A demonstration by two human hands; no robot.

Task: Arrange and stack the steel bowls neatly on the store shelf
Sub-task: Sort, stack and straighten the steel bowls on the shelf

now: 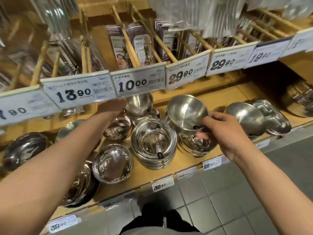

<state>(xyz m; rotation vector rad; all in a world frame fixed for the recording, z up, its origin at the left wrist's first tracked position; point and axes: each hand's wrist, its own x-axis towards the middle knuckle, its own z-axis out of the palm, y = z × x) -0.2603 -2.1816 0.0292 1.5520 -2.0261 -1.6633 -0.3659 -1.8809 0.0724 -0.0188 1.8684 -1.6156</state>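
Right hand (223, 131) pinches a tilted steel bowl (187, 111) by its rim, above a bowl stack (154, 143)'s right neighbour; left hand (112, 106) reaches behind the stack, grip indiscernible.

From my feed the left hand (112, 106) is half tucked behind the price tags (130, 83) — I cannot tell what its fingers grip. The packaged goods (122, 46) on the upper shelf are smeared with blur, their print unreadable. At far left a tag (16, 111) is cut by the edge — only "90" reads clearly. Both forearms run out of frame.
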